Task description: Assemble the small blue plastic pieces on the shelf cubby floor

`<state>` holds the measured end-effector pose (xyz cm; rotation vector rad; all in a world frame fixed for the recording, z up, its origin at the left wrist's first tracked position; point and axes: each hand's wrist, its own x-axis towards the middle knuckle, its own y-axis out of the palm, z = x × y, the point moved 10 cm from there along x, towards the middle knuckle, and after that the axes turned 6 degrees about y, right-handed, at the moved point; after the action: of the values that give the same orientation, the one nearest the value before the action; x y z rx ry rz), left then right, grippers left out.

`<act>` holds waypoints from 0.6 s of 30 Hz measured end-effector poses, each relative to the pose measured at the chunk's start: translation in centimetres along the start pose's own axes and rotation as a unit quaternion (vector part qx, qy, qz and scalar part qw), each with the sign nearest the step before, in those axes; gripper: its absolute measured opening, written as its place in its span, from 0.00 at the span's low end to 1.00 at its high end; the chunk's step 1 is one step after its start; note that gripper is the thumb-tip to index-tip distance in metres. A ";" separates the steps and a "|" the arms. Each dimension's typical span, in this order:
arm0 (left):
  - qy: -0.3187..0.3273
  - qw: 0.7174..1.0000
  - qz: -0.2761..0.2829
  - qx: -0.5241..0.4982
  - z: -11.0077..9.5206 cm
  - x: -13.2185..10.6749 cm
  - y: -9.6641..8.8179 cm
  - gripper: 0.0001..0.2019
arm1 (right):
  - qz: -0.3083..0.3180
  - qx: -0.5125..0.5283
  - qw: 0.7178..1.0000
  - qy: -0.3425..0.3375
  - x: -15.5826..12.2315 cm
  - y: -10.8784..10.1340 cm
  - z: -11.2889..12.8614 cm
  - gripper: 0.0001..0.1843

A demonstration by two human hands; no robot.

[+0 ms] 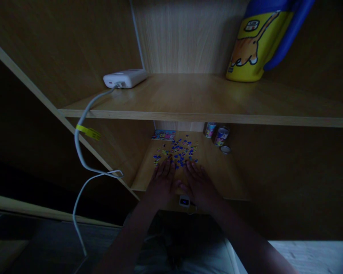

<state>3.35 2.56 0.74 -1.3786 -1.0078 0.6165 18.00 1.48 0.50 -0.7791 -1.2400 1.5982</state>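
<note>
My left hand (162, 182) lies flat and palm down on the wooden desk surface (217, 175), its fingertips at the near edge of a scatter of small jigsaw puzzle pieces (175, 152), mostly blue. My right hand (201, 186) rests the same way beside it, fingers spread and touching or almost touching the pieces. Neither hand holds anything. Between my wrists, just below the fingers, sits a small white device (184, 201) with a lit blue display.
Behind the pieces lie a colourful puzzle box (163, 134), two printed cans (210, 129) (221, 136) and a round lid (225, 149). A wooden shelf (188, 114) overhangs them, holding a white power bank (125, 78) with a dangling tagged cable and a yellow-and-blue cartoon-printed container (258, 45).
</note>
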 end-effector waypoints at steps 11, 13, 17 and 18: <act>-0.039 0.999 0.018 -0.029 6.9 5.2 0.0 0.39 | -0.001 0.026 0.979 0.201 6.2 -0.2 -5.7 0.47; -0.019 0.999 0.030 -0.035 6.9 6.7 0.0 0.39 | 0.000 0.027 0.975 0.219 8.5 -0.2 -6.0 0.48; -0.007 0.998 0.055 -0.039 6.8 8.1 0.6 0.37 | 0.003 0.027 0.975 0.219 13.4 -0.3 -5.9 0.45; -0.013 0.997 0.059 -0.037 6.8 8.1 0.8 0.37 | 0.004 0.027 0.976 0.217 14.6 -0.4 -5.9 0.45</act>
<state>1.47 13.00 1.10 -1.5064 -0.9840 0.6923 18.09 17.22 0.03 -1.0335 -0.8752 1.3662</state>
